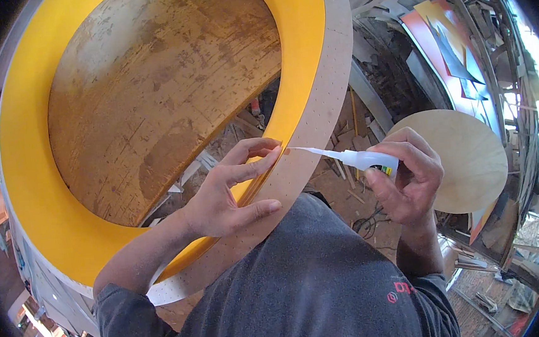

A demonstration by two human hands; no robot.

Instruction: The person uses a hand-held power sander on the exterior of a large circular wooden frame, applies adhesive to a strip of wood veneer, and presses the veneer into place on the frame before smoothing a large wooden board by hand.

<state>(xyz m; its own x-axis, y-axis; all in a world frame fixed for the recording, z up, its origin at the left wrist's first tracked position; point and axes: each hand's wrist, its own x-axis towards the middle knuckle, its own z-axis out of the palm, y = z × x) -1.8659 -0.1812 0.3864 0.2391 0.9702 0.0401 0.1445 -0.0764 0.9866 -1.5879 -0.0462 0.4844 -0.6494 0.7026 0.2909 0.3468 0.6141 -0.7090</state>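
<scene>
A large ring with a bright yellow inner band and a pale, dotted rim lies before me. My left hand rests across its near right edge. Its fingers stretch along the border between band and rim, and the thumb lies apart on the pale rim. My right hand grips a small white glue bottle, tilted sideways with its long thin nozzle pointing left. The nozzle tip reaches the band's edge just beside my left fingertips; whether it touches cannot be made out.
A worn brown wooden board spans the ring's opening. To the right stands a pale round disc, with coloured sheets and offcuts behind it. Scraps and a dark cable litter the floor.
</scene>
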